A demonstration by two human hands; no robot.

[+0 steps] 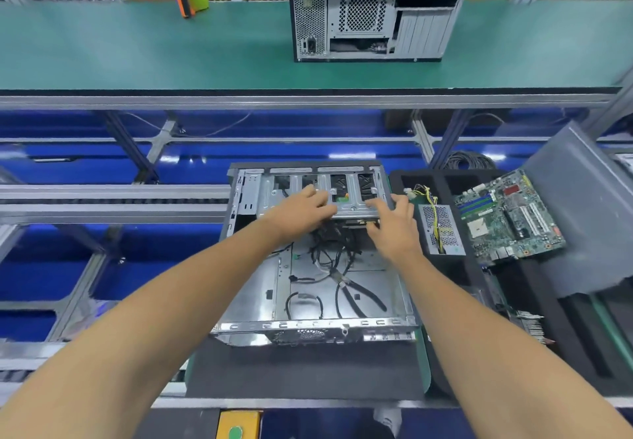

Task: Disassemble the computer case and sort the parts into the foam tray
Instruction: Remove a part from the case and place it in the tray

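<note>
Green matting is covering a long upper shelf (137, 51) at the back, where a closed second computer case (373, 17) is standing with its rear panel facing the camera, well apart from an orange and green tape dispenser (191, 0) to its left. Blue bins (85, 164) are showing beneath the aluminium framing.

On the near bench, the open computer case (308, 260) is lying on its side on a dark mat (301, 373), its inside facing up and loose black cables (335, 267) trailing across its floor. Both of the person's bare arms are reaching into it. The left hand (301, 210) is resting on the metal drive cage (346, 198) at the far end of the case, fingers curling over the cage's top plate. The right hand (394, 222) is lying on the cage's right end with fingers spread and bent; whether it is actually gripping the metal cannot be told.

Just beside the case on the right, the black foam tray (534, 329) is holding a power supply (442, 229) with yellow wires and, further right, a green motherboard (507, 216) lying tilted. A grey side panel (589, 212) is leaning over the tray's far right.
</note>
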